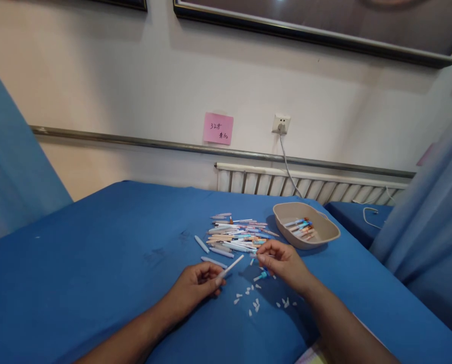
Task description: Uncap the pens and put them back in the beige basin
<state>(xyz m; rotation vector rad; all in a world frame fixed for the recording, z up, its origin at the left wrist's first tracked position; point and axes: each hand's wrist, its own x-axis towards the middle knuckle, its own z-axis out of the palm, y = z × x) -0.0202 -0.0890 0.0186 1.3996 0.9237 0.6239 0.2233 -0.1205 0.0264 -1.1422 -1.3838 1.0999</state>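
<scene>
A slim white pen-like stick (234,264) points up and to the right from my left hand (199,284), whose thumb and fingers are closed on its lower end. Across from it, my right hand (284,264) pinches a small piece at the fingertips, too small to name. Beyond both hands lies a loose pile of pen parts (226,236) in white, grey-blue, orange and pink. Under the right hand is a small teal piece (261,276). Several tiny white cone-shaped tips (256,305) are scattered on the blue cloth between my forearms.
A beige basin (326,231) with several coloured pens stands at the right of the blue-covered table (97,263). Behind are a radiator (256,182), a metal rail (146,141) and a plugged-in cable (286,156). Blue curtains (17,151) hang at both sides.
</scene>
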